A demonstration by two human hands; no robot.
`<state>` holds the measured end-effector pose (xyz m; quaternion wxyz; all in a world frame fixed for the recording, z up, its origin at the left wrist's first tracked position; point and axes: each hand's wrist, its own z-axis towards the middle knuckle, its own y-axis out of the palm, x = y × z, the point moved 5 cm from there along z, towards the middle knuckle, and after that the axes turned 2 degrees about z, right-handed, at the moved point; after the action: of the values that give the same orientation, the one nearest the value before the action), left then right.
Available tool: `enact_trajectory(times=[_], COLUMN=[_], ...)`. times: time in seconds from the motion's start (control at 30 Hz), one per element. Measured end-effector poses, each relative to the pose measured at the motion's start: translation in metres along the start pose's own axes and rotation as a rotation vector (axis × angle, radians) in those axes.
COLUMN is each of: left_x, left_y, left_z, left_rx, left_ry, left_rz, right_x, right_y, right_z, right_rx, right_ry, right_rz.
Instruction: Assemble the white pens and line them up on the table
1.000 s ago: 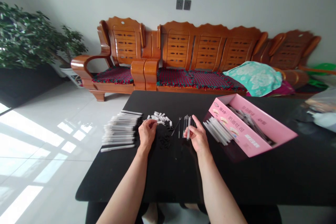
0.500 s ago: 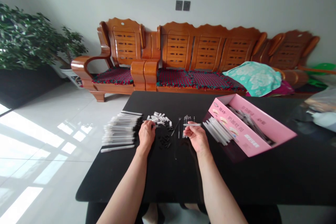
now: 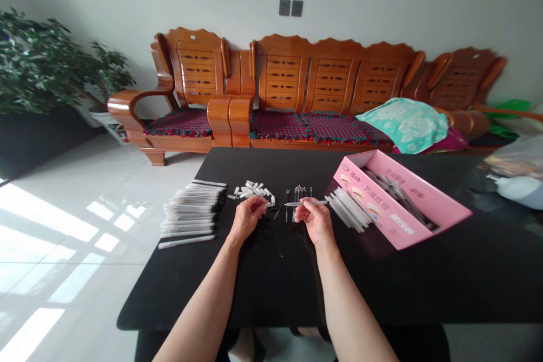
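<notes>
My right hand point(image 3: 314, 222) is closed round a slim pen point(image 3: 292, 203), which lies level with its tip pointing left. Across from it, the fingers of my left hand point(image 3: 249, 217) pinch a small white pen cap point(image 3: 270, 204), partly hidden by the fingertips. The cap and the pen tip are a short gap apart. White pen caps point(image 3: 254, 188) lie loose just beyond my left hand, and small black plugs point(image 3: 264, 229) lie beside it. Thin refills point(image 3: 300, 192) are lined up behind my right hand. White pen barrels point(image 3: 348, 209) lie to its right.
Several capped pens point(image 3: 190, 209) form a stack at the left of the black table point(image 3: 271, 294). A pink box point(image 3: 399, 203) holding dark strips or pens stands at the right. Beyond the table is a wooden sofa point(image 3: 288, 68); a plastic bag point(image 3: 520, 158) is at the far right.
My left hand has moved right, from beside the pen stack toward my right hand. The pen in my right hand has shifted slightly left. The whole view has shifted a little.
</notes>
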<state>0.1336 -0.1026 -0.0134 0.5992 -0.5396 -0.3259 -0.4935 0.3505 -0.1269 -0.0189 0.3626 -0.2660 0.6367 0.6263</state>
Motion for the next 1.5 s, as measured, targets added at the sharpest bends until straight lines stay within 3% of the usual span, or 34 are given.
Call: enact_trajectory(times=[0.2, 1.03, 1.27, 1.5], left_x=[0.007, 0.014, 0.021, 0.021], left_y=[0.024, 0.033, 0.028, 0.029], left_z=[-0.005, -0.008, -0.011, -0.012], left_rx=[-0.141, -0.2, -0.205, -0.193], left_ry=[-0.003, -0.006, -0.027, 0.038], left_rz=[-0.158, -0.261, -0.08, 0.057], right_x=[0.001, 0.005, 0.004, 0.006], right_y=[0.003, 0.004, 0.004, 0.006], right_z=[-0.001, -0.004, -0.003, -0.004], right_rx=[-0.006, -0.042, -0.034, -0.04], right_ry=[0.014, 0.063, 0.068, 0.094], right_rz=[-0.064, -0.166, -0.15, -0.143])
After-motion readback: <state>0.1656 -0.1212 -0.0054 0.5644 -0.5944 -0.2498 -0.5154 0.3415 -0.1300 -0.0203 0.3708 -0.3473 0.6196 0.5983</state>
